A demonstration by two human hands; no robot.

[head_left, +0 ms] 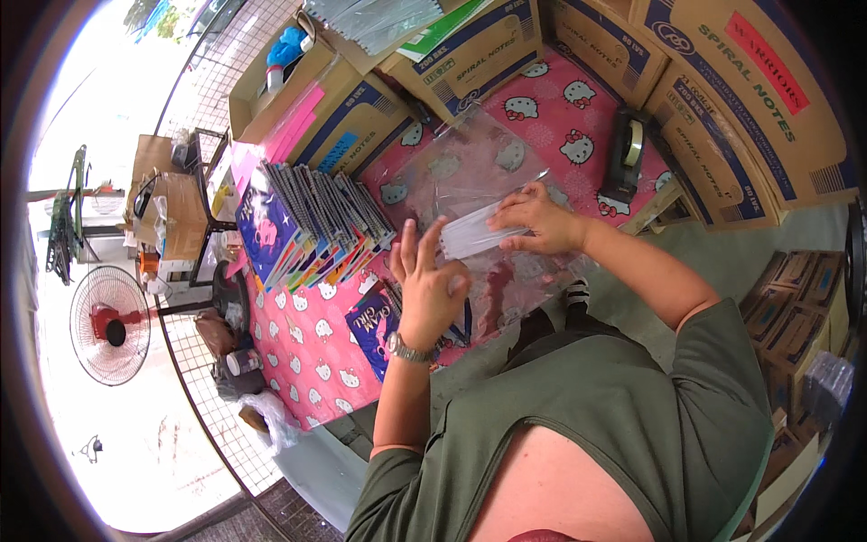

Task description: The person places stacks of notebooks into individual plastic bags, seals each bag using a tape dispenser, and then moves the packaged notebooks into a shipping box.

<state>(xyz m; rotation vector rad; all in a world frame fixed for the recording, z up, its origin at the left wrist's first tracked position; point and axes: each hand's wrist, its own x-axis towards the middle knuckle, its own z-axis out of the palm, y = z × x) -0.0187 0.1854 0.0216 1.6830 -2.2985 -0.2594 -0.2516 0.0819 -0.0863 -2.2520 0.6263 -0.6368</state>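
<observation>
My right hand (545,219) grips a whitish, translucent plastic bundle (474,232), thumb below it and fingers over the top. Just left of its end is my left hand (429,280), with several fingers raised and spread; its thumb and forefinger curl toward each other, and nothing shows between them. Clear plastic sheets (506,280) lie flat under and around both hands. A dark blue spiral notebook (372,330) rests beside my left wrist, partly hidden by it. Farther left, several spiral notebooks (330,212) stand in a leaning row, their coils upward.
A pink patterned cover (316,361) lies over the table. A black tape dispenser (623,155) sits at the right. Cardboard cartons (470,68) line the far side, and more boxes (799,307) are stacked at the right. A fan (110,325) stands at far left.
</observation>
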